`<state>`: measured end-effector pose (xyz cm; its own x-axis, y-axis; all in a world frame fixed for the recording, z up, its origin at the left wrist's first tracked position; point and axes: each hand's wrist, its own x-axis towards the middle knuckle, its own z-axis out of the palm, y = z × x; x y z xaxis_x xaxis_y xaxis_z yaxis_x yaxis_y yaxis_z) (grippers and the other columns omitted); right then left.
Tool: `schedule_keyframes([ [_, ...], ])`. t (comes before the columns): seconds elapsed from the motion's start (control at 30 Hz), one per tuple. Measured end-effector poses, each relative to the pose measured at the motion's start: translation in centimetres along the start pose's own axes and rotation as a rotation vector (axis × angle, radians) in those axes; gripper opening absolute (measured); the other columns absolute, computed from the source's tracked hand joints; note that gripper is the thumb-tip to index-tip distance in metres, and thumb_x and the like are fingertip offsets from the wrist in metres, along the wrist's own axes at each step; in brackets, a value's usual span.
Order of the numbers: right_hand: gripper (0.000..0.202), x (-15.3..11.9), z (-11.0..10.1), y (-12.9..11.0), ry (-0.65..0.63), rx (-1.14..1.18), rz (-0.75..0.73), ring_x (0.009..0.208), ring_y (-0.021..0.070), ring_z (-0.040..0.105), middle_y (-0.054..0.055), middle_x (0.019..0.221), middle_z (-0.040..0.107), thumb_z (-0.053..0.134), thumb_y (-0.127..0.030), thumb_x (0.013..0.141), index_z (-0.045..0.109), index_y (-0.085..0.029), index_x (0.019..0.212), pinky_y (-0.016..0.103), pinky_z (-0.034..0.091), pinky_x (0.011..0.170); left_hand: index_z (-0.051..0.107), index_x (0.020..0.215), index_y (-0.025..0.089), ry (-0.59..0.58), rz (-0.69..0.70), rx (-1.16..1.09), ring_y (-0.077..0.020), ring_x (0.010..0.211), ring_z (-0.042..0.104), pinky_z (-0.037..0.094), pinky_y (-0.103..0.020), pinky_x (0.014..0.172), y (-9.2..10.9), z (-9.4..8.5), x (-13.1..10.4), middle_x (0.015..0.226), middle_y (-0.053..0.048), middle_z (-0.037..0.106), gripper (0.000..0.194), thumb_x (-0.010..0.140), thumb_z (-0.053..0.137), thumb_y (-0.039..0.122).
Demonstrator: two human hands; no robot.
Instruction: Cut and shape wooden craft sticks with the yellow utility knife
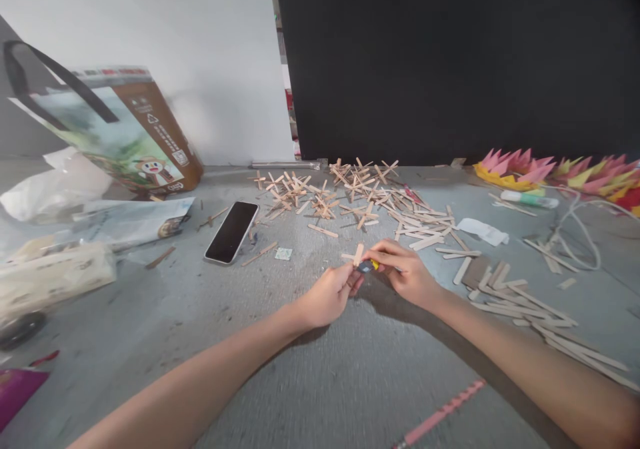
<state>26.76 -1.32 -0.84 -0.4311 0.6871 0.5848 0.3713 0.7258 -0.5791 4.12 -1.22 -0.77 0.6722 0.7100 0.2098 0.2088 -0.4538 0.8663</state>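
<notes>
My left hand (327, 295) is closed on crossed craft sticks (359, 254), which poke up past its thumb and forefinger. Close against them, my right hand (407, 275) pinches a small dark-grey and yellow object (369, 266). It lies between the two hands, its yellow end at the right fingertips; its exact kind is too small to make out. Just beyond the hands, a pile of star-shaped joined craft sticks (323, 203) spreads across the grey tabletop (300, 395).
Loose craft sticks (525, 302) lie at the right. A phone (233, 232) rests left of the hands, with a carrier bag (135, 129) behind it. Pink-and-yellow paper crowns (515, 169), a glue stick (529, 199) and a white cable (593, 235) are back right. A pink twisted stick (445, 412) lies in front.
</notes>
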Motion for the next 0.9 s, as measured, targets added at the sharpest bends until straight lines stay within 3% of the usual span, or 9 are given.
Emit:
schedule_keyframes([
  [0.27,0.049,0.3,-0.3,-0.2,-0.018,0.001,0.034,0.086,0.0193,0.058,0.006,0.099,0.066,0.047,-0.003,0.097,0.070,-0.030,0.131,0.032,0.049,0.076,0.039,0.077,0.021,0.018,0.014,-0.007,-0.0111,0.062,0.038,0.034,-0.024,0.064,-0.4,0.0,-0.2,0.068,0.004,0.042,0.026,0.101,0.032,0.015],
  [0.53,0.051,-0.2,0.1,0.3,-0.010,-0.007,-0.021,0.088,0.0202,0.056,0.007,0.101,0.066,0.043,-0.003,0.099,0.068,-0.031,0.134,0.036,0.048,0.079,0.042,0.079,0.021,-0.030,-0.027,0.045,-0.0108,0.060,0.040,0.035,-0.024,0.064,-0.8,0.0,-0.1,0.068,0.004,0.046,0.020,0.092,0.038,0.007],
  [0.9,0.052,0.2,-0.4,-0.3,-0.026,-0.019,0.038,0.086,0.0202,0.057,0.006,0.099,0.065,0.045,-0.001,0.097,0.069,-0.031,0.132,0.034,0.047,0.077,0.036,0.073,0.022,0.041,-0.025,-0.023,-0.0114,0.061,0.040,0.036,-0.024,0.063,0.5,0.0,0.0,0.066,0.003,0.042,0.028,0.100,0.035,0.022],
])
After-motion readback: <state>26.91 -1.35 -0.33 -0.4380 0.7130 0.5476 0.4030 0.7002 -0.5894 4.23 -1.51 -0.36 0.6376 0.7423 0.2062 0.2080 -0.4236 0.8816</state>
